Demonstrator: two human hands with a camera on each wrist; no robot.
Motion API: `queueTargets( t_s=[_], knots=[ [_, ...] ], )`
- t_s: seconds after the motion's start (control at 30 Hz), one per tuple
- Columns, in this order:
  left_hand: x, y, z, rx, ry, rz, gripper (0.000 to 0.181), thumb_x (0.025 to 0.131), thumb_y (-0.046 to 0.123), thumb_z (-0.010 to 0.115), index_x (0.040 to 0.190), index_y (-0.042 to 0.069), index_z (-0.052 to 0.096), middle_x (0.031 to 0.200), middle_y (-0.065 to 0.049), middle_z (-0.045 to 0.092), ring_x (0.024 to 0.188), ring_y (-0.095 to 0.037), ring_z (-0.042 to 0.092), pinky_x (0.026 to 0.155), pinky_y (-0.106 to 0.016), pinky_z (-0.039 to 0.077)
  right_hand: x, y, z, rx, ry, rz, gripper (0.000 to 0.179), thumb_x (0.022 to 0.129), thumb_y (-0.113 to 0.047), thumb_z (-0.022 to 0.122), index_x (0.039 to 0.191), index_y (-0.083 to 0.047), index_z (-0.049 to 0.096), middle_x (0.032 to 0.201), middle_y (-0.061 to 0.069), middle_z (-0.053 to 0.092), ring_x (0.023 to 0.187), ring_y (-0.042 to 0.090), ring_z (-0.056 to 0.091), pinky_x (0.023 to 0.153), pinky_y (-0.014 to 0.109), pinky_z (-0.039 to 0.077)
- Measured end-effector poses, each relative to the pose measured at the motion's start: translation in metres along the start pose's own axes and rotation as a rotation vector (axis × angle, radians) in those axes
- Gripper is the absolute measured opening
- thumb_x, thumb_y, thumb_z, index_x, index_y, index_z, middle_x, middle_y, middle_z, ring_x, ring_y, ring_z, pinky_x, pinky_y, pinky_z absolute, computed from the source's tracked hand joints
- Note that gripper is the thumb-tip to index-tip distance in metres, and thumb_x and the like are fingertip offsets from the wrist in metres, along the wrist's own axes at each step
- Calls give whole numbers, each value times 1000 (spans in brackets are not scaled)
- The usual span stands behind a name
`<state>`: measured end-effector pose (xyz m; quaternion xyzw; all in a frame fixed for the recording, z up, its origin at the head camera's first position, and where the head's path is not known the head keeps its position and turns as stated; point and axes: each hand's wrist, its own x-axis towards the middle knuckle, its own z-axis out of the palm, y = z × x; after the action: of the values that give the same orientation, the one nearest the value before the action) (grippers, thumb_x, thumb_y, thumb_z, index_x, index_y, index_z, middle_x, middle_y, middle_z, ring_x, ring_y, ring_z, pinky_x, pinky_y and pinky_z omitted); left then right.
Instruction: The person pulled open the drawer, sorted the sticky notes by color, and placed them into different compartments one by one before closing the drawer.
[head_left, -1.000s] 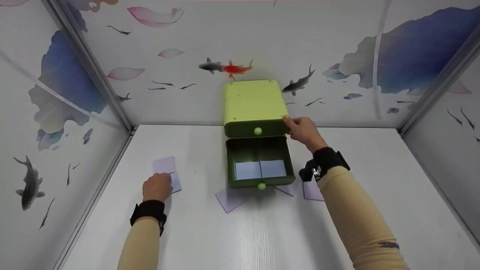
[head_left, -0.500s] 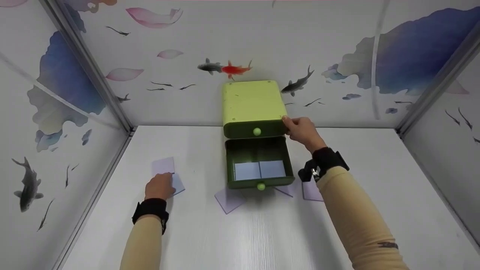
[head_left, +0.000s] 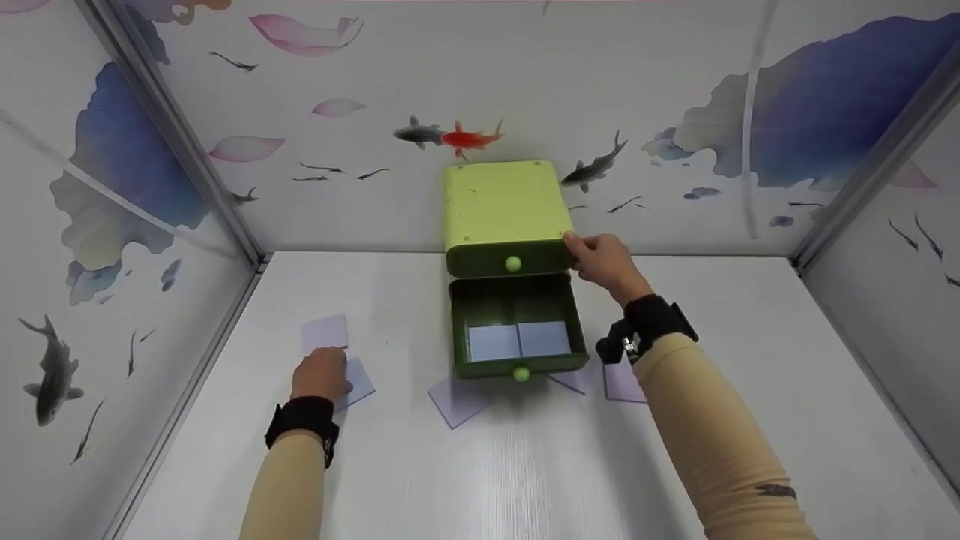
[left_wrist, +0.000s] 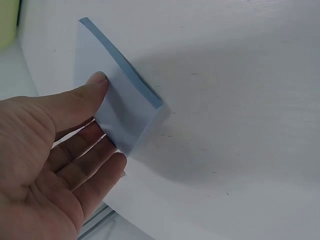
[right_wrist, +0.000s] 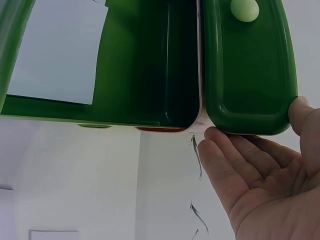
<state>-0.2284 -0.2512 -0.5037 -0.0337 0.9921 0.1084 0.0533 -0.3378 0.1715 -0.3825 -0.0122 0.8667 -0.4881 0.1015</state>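
My left hand point(head_left: 321, 373) pinches a blue sticky note pad point(left_wrist: 115, 95) between thumb and fingers, close over the white table at the left. In the left wrist view the pad is tilted, its thicker blue edge facing up. A purple pad point(head_left: 326, 330) lies just beyond that hand. My right hand point(head_left: 606, 262) grips the front right corner of a green drawer box point(head_left: 506, 199), thumb on the top edge and fingers along the side. The box's lower drawer point(head_left: 480, 368) is pulled out. Inside it two blue pads point(head_left: 493, 342) lie side by side.
Purple pads lie on the table point(head_left: 420, 480) around the drawer: one point(head_left: 454, 403) at its front left, one point(head_left: 570, 382) partly under its front, and another point(head_left: 624, 384) by the right wrist. The upper drawer point(head_left: 480, 259) is closed. Printed walls stand behind and at both sides.
The left hand has shifted slightly right, and the blue pad has turned and drawn away from the purple one. The right hand and the drawer box have stayed put.
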Motion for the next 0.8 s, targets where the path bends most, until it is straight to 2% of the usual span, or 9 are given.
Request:
queueTargets(
  t_s=[0.17,0.4,0.6,0.8],
  knots=[
    [-2,6,-6,-11,-19,-3,31,74,4,79,100,-9,68,93,-24,69,86,-38,67,76,-49,56,0,-1,2,8,-3,6,61,101,-49,42,131,2,57,123,18,59,111,25,59,89,29,51],
    [-4,10,-6,3,-43,7,42,74,4,81,110,-10,64,103,-27,66,97,-40,65,84,-50,54,0,-1,3,32,-9,17,62,102,-48,43,137,3,52,129,20,58,117,27,58,97,36,50],
    [-3,9,-3,11,-38,15,44,73,3,82,110,-12,64,101,-28,64,95,-40,63,84,-50,54,0,0,3,27,-11,9,62,102,-48,42,135,3,54,125,19,58,116,27,57,94,32,50],
    [0,9,-3,-49,-69,-17,46,74,4,80,114,-10,63,107,-27,64,101,-40,62,91,-51,51,-2,0,1,18,3,-7,58,101,-49,42,122,2,61,114,15,59,106,23,58,83,24,50]
  ],
)
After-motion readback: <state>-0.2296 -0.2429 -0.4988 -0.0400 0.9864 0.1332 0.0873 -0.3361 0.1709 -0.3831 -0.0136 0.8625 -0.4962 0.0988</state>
